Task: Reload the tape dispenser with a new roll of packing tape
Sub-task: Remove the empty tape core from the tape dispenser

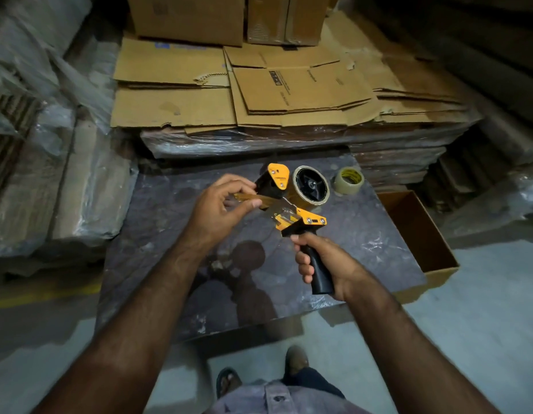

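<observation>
I hold a yellow and black tape dispenser [301, 216] above a dark marbled table [175, 264]. My right hand [322, 264] is closed around its black pistol handle. A thin roll of tape [311, 185] sits on the dispenser's black hub. My left hand [220, 207] pinches a brownish strip of tape [253, 199] at the dispenser's front, by the black roller and yellow side plate. A second roll of clear packing tape [348, 180] with a yellow-printed core lies on the table just right of the dispenser.
Flattened cardboard boxes [259, 91] are stacked on a wrapped pallet behind the table. An open cardboard box [420, 234] stands at the table's right edge. Plastic-wrapped bundles [50, 174] rise on the left. My feet stand on grey floor below.
</observation>
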Tool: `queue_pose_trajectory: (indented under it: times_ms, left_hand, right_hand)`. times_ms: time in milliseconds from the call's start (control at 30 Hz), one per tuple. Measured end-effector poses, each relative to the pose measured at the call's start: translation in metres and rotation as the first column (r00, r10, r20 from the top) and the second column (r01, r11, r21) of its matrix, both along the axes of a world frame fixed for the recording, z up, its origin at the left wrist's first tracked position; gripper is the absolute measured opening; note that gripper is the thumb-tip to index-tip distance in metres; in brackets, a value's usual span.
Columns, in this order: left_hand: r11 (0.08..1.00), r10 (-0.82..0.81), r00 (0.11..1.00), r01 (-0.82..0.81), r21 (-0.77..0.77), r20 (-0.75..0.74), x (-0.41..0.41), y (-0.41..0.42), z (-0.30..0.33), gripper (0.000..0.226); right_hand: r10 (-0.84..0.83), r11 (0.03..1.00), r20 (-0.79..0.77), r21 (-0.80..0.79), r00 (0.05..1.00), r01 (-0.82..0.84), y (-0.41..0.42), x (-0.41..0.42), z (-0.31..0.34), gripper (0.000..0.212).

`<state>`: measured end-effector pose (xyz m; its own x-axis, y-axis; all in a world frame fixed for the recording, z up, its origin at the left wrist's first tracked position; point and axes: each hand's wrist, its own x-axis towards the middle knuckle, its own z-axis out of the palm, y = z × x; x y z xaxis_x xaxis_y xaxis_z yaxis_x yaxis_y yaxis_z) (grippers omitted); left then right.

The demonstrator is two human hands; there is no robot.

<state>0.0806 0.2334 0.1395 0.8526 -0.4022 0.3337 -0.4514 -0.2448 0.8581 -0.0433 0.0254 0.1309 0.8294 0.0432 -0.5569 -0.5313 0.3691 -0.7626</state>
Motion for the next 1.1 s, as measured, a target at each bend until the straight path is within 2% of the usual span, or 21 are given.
queue_pose_trajectory:
  times_ms: [133,233,333,467,700,1000,1100]
  left_hand:
    - [0.997,-0.066,0.994,0.062,0.056,0.087,-0.005,-0.009,0.023,0.017]
    - [0.991,-0.08,0.988,0.065,0.114,0.133,-0.011,-0.015,0.034,0.016]
    - [0.993,-0.051,0.991,0.038,0.109,0.126,-0.013,-0.022,0.037,0.015]
    - [0.996,-0.009,1.0,0.008,0.089,0.015,-0.009,-0.032,0.034,0.013]
    - [0.995,-0.08,0.973,0.092,0.047,-0.218,-0.011,-0.057,0.039,0.017]
    - [0.985,-0.131,0.945,0.159,0.073,-0.298,-0.012,-0.103,0.05,0.024]
    - [0.989,-0.129,0.929,0.147,0.024,-0.346,-0.004,-0.113,0.051,0.03]
  right_hand:
    - [0.057,0.988,-0.024,0.143,0.998,-0.053,-0.016,-0.005,-0.007,0.02]
    - [0.127,0.973,0.011,0.19,0.992,-0.127,-0.029,-0.007,-0.012,0.034]
    - [0.157,0.966,0.015,0.204,0.987,-0.157,-0.038,-0.008,-0.009,0.033]
    - [0.136,0.979,-0.032,0.159,0.99,-0.129,-0.051,-0.011,0.003,0.015]
    - [0.153,0.988,-0.035,0.033,0.988,-0.152,-0.09,-0.022,0.024,0.016]
    - [0.18,0.974,-0.043,0.148,0.983,-0.172,-0.136,-0.031,0.017,0.015]
    - [0.156,0.983,-0.016,0.104,0.988,-0.154,-0.143,-0.026,0.012,0.017]
